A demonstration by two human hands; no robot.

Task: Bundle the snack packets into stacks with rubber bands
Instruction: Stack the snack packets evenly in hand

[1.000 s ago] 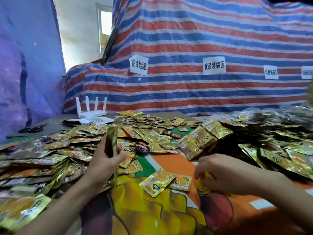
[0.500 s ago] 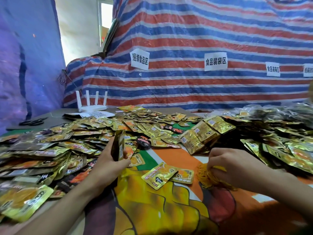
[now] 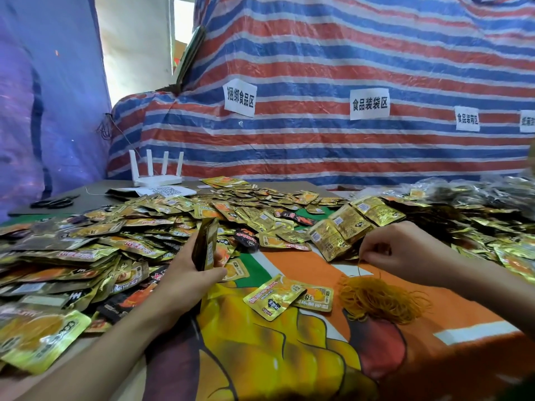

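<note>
Right hand [image 3: 405,250] has raised one rubber band [image 3: 359,267].

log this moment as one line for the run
left hand: holds packet stack upright | right hand: pinches rubber band above band pile | stack: not yet banded

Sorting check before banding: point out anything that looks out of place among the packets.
A black-and-red packet lies among the gold packets, just beyond the stack in the left hand; a second dark packet lies farther back. Odd by colour only.
</note>
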